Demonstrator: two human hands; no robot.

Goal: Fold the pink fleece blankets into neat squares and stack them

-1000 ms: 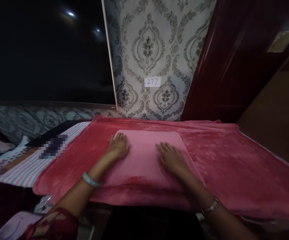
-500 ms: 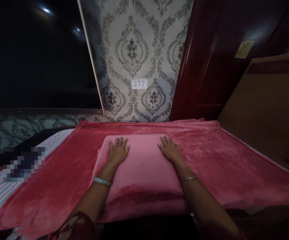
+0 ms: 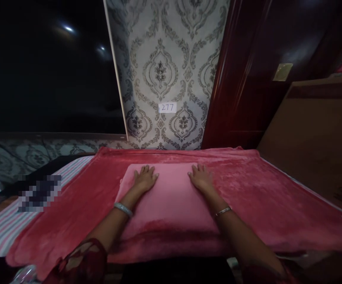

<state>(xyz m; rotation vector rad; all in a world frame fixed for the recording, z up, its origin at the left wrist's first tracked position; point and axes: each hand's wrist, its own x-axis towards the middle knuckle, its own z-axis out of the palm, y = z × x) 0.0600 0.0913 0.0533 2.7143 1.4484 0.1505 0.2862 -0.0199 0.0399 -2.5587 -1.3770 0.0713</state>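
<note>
A folded pink blanket (image 3: 172, 197) lies in the middle, a thick rectangle with its rounded fold along the near side. My left hand (image 3: 145, 178) rests flat on its far left part, fingers spread. On the far right corner lies my right hand (image 3: 201, 177), palm down with the fingers apart. Neither hand grips the fabric. Beneath the folded blanket spreads a larger red plush cloth (image 3: 262, 197), which covers most of the table.
A striped cloth (image 3: 8, 221) shows at the left, with a blurred-out item on it. Behind stand a dark screen (image 3: 46, 79) and a patterned wall bearing a paper label (image 3: 167, 107). A large cardboard box (image 3: 316, 138) stands at the right.
The camera view has tilted slightly, so the wall and label sit a little lower. Both hands stay flat on the folded blanket, with hardly any movement over it.
</note>
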